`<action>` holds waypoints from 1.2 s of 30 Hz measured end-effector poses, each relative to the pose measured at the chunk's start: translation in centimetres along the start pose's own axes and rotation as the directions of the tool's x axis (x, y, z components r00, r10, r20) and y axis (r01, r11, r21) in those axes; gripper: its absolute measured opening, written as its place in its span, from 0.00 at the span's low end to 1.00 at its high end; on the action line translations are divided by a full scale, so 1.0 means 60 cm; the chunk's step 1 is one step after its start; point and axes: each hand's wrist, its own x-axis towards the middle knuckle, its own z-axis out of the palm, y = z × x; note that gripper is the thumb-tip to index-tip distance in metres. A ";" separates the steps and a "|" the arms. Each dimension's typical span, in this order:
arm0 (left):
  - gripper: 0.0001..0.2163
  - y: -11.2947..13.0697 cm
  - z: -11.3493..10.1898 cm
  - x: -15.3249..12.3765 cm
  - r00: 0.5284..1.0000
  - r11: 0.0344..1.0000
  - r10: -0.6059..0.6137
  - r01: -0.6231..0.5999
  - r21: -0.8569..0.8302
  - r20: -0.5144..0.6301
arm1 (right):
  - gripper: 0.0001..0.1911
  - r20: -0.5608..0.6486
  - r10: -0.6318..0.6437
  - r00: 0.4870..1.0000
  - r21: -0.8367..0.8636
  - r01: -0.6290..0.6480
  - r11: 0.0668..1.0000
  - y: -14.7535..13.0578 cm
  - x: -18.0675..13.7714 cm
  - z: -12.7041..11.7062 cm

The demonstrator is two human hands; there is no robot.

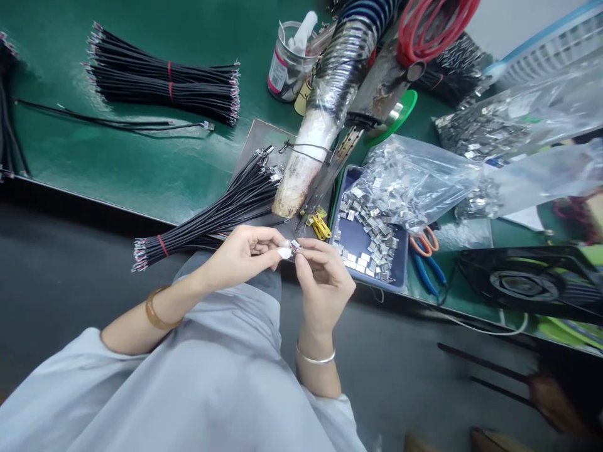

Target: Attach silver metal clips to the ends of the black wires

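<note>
My left hand (247, 254) is closed in a pinch, with white coverings on its thumb and fingertip. What lies between those fingertips is too small to make out. Facing it, my right hand (325, 273) pinches a small silvery metal connector (295, 244), close against the left fingertips. Just behind and left of the hands lies a bundle of black cables (211, 216), tied by a red band near its stripped wire ends. A blue tray (400, 260) of loose metal connectors (372, 235) stands right of my right hand.
Above the hands hang a foil-wrapped duct (325, 88) and a metal arm (346, 144). A yellow cutter (321, 226) lies by the tray; blue pliers (426, 273) and orange-handled scissors (425, 242) sit beyond. Another cable bundle (164, 85), a jar (289, 63) and a fan (527, 284) rest on the green bench (127, 163).
</note>
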 end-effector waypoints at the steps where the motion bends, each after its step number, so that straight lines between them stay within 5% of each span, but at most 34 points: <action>1: 0.05 0.000 0.000 0.001 1.000 1.000 0.012 -0.012 -0.001 -0.016 | 0.03 0.011 0.009 1.000 0.014 -0.009 1.000 -0.001 0.002 -0.001; 19: 0.06 -0.007 0.014 0.003 0.991 0.984 0.118 -0.107 0.143 -0.071 | 0.07 0.192 -0.016 0.981 0.004 0.015 1.000 -0.006 0.027 -0.042; 24: 0.06 0.000 0.011 0.000 0.999 0.997 0.049 -0.049 0.066 0.002 | 0.07 0.156 -0.077 0.985 -0.017 0.081 0.997 -0.008 0.018 -0.029; 28: 0.07 0.008 0.004 0.000 0.991 0.987 -0.104 0.113 -0.113 0.083 | 0.09 0.037 -0.299 0.954 -0.147 0.301 0.942 -0.004 0.007 -0.014; 36: 0.08 -0.001 0.014 0.014 0.989 0.975 -0.117 0.098 -0.201 -0.088 | 0.11 -0.137 -0.456 0.880 -0.208 0.424 0.881 0.008 -0.005 -0.012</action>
